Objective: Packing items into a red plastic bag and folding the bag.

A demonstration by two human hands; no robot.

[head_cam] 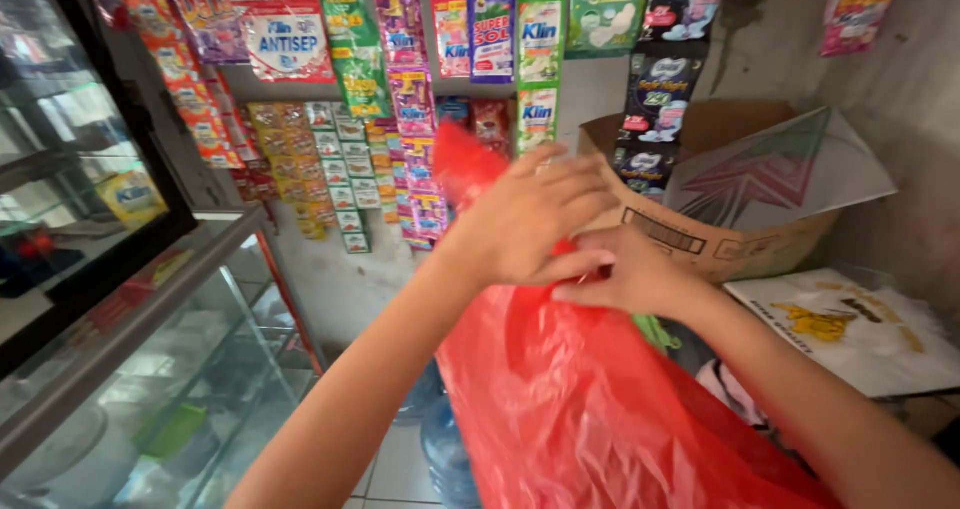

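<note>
- The left hand [530,224] sits at the centre of the frame, its fingers [575,174] spread fairly wide and laid over the top of a red bag [580,399]; it presses or steadies the plastic and does not clamp it.
- The right hand [630,274] lies just beneath and right of the left one, its fingers narrow, pinched on a fold of the bag's upper edge.
- The bag hangs from both hands down through the lower middle of the frame, thin and crinkled, with one corner poking up behind the left hand. Whether anything is inside, I cannot tell.
- Judged from the grip, the step in hand is working the bag's mouth: gathering or parting the thin film at the top. The next move calls for a firm pinch from both hands, since film this slick slips and clings to itself.
- Right of the hands, a cardboard box [740,219] stands open against the wall, a flat white bag [850,329] lying below it.
- Sachet strips [400,99] hang across the top of the frame.
- A glass cabinet [150,369] fills the lower left, and a water jug [450,459] stands on the floor by the red bag.
</note>
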